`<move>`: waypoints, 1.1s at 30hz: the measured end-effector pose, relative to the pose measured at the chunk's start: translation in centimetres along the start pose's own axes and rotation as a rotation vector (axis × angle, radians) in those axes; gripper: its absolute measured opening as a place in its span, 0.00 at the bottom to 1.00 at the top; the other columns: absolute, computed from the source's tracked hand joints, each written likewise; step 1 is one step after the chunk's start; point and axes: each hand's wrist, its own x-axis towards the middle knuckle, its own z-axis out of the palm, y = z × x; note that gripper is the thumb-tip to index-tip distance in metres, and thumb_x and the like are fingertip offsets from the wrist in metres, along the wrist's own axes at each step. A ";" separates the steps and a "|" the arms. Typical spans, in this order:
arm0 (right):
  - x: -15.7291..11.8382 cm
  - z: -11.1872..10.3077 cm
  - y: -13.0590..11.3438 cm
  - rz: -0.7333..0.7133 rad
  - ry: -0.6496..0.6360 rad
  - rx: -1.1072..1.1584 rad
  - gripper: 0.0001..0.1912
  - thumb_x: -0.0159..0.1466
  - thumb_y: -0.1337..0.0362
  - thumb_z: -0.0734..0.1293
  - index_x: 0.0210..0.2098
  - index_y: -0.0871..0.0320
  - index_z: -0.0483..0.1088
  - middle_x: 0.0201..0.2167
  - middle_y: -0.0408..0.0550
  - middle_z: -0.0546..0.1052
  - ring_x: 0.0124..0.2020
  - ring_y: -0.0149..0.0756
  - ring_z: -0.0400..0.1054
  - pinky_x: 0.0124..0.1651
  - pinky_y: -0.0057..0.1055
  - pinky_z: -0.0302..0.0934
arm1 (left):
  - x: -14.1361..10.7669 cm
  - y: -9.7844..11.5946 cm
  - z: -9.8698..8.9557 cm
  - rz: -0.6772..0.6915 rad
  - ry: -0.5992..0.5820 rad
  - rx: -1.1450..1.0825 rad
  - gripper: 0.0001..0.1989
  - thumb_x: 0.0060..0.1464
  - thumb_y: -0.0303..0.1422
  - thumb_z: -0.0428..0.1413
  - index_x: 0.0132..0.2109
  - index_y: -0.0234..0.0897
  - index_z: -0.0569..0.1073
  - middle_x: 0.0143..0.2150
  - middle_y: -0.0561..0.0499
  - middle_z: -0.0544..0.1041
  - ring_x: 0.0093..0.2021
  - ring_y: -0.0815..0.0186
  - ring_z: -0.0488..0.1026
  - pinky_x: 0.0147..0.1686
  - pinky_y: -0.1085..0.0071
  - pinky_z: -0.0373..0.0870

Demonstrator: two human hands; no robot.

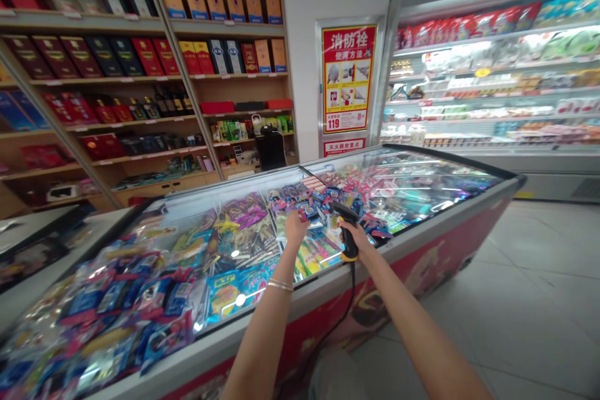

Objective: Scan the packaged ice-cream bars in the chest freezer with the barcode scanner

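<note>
My right hand [360, 239] is wrapped round the grip of a black and yellow barcode scanner [349, 244], and its cord hangs down over the freezer's front. My left hand [295, 225] is closed at the edge of a small blue packet [308, 209], fingertips pinching it. The scanner's head is just to the right of that packet. Around both hands lies a pile of blue and pink packets [359, 206] on the glass top of a chest freezer [276, 319]. The print on the packets is too small to read.
More blue and pink packets [117, 303] are heaped on the freezer's left end. Wrapped goods show under the glass. Shelves of boxed bottles [117, 56] stand behind, beside a red fire-hydrant sign [349, 78]. An open lit refrigerator [492, 75] is at right, above a tiled floor [529, 287].
</note>
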 end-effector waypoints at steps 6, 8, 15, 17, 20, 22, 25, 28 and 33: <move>-1.9 3.8 0.5 0.007 -0.161 -0.058 0.13 0.50 0.57 0.71 0.28 0.60 0.69 0.12 0.41 0.69 0.12 0.27 0.61 0.14 0.22 0.54 | -1.8 -5.7 -7.1 -0.051 0.080 -0.062 0.22 0.46 0.27 0.56 0.51 0.36 0.69 0.38 0.47 0.79 0.39 0.62 0.75 0.35 0.73 0.64; -2.7 6.1 0.9 0.011 -0.198 -0.028 0.13 0.50 0.57 0.71 0.28 0.60 0.69 0.12 0.40 0.69 0.12 0.27 0.61 0.14 0.23 0.54 | -2.4 -7.7 -9.1 -0.079 0.126 -0.042 0.24 0.47 0.27 0.56 0.53 0.36 0.67 0.38 0.47 0.79 0.39 0.62 0.75 0.35 0.73 0.65; -6.0 14.1 4.5 0.127 -0.339 0.072 0.15 0.47 0.60 0.74 0.31 0.60 0.69 0.16 0.40 0.71 0.15 0.26 0.62 0.16 0.22 0.56 | -5.1 -13.8 -12.3 -0.102 0.249 0.078 0.26 0.52 0.27 0.52 0.59 0.38 0.63 0.37 0.47 0.79 0.38 0.62 0.75 0.38 0.72 0.65; -6.7 15.4 5.6 0.152 -0.368 0.051 0.16 0.46 0.60 0.74 0.29 0.60 0.68 0.14 0.39 0.69 0.14 0.26 0.62 0.16 0.22 0.55 | -5.8 -15.2 -12.2 -0.106 0.304 0.117 0.27 0.53 0.26 0.51 0.61 0.39 0.62 0.39 0.46 0.79 0.40 0.62 0.75 0.38 0.71 0.65; -7.3 16.3 6.7 0.138 -0.395 0.024 0.17 0.46 0.59 0.75 0.28 0.59 0.66 0.13 0.39 0.69 0.14 0.27 0.62 0.16 0.23 0.54 | -6.2 -17.0 -12.0 -0.086 0.379 0.140 0.26 0.55 0.26 0.49 0.61 0.40 0.62 0.42 0.45 0.78 0.41 0.62 0.74 0.39 0.71 0.66; -7.3 16.4 7.0 0.129 -0.402 0.004 0.17 0.46 0.58 0.74 0.29 0.59 0.66 0.14 0.39 0.69 0.14 0.27 0.62 0.17 0.23 0.55 | -6.2 -17.7 -11.9 -0.045 0.414 0.141 0.25 0.55 0.26 0.49 0.61 0.41 0.63 0.42 0.46 0.78 0.41 0.62 0.74 0.40 0.71 0.66; -7.3 16.4 7.0 0.133 -0.402 -0.021 0.17 0.47 0.57 0.74 0.30 0.58 0.66 0.14 0.39 0.69 0.15 0.27 0.62 0.18 0.24 0.56 | -6.1 -18.0 -11.9 0.006 0.457 0.136 0.26 0.56 0.26 0.49 0.61 0.43 0.63 0.41 0.46 0.77 0.40 0.62 0.73 0.40 0.70 0.66; -7.4 16.3 6.9 0.129 -0.417 -0.035 0.18 0.47 0.57 0.74 0.30 0.58 0.66 0.14 0.39 0.69 0.15 0.28 0.62 0.18 0.24 0.55 | -6.2 -17.8 -12.0 0.019 0.487 0.126 0.25 0.56 0.26 0.49 0.61 0.44 0.64 0.40 0.47 0.76 0.40 0.62 0.73 0.41 0.70 0.67; -7.5 16.4 6.9 0.144 -0.430 -0.042 0.19 0.46 0.56 0.74 0.31 0.58 0.65 0.14 0.38 0.69 0.15 0.28 0.62 0.18 0.24 0.55 | -6.3 -17.6 -12.0 0.076 0.522 0.118 0.24 0.57 0.27 0.47 0.60 0.44 0.65 0.40 0.47 0.75 0.41 0.62 0.72 0.42 0.69 0.66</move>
